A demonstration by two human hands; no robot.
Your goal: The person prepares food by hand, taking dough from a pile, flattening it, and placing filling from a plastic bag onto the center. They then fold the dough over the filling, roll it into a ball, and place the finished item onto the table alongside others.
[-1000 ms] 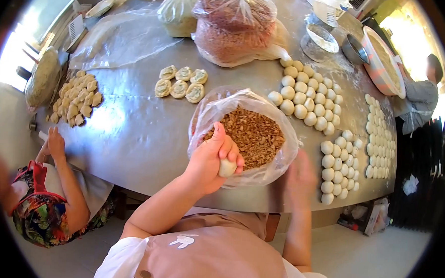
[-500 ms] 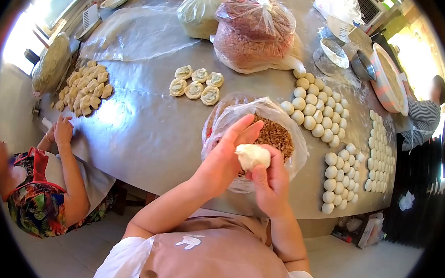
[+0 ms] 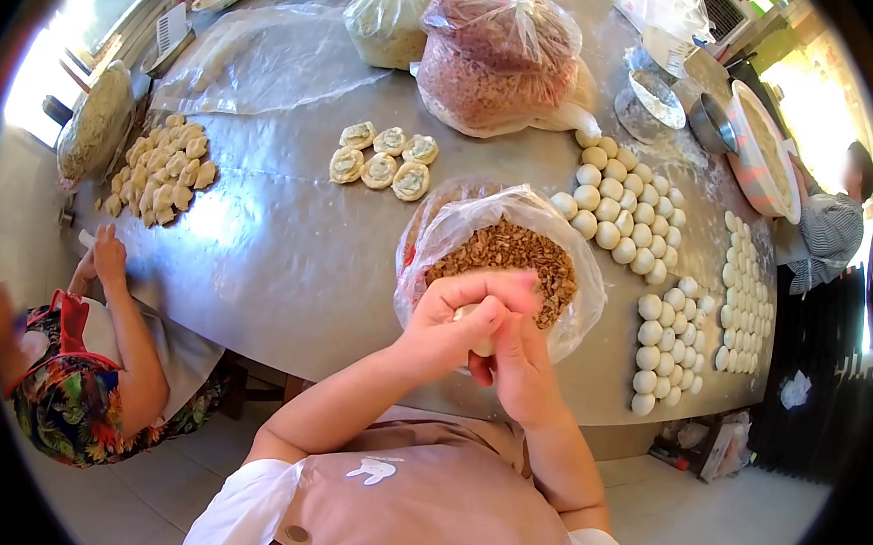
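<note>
My left hand (image 3: 446,320) is curled around a white dough ball (image 3: 482,347), most of it hidden by the fingers. Pressed against the same ball is my right hand (image 3: 528,374), its thumb meeting my left thumb. Both hands are over the near rim of a clear plastic bag (image 3: 584,323) that stands open on the table. Brown crumbly filling (image 3: 515,256) shows inside it, beyond my fingers.
White dough balls (image 3: 610,210) stand in several rows to the right. Flat filled dough rounds (image 3: 378,171) lie ahead, dough pieces (image 3: 165,173) at left. A tied bag of pinkish filling (image 3: 494,70) is at the back. A person's hand (image 3: 109,250) is at the left edge.
My left hand has lowered and folded over the dough ball, which showed plainly before. More of the brown filling is now visible. The co-worker's hands at left have shifted slightly.
</note>
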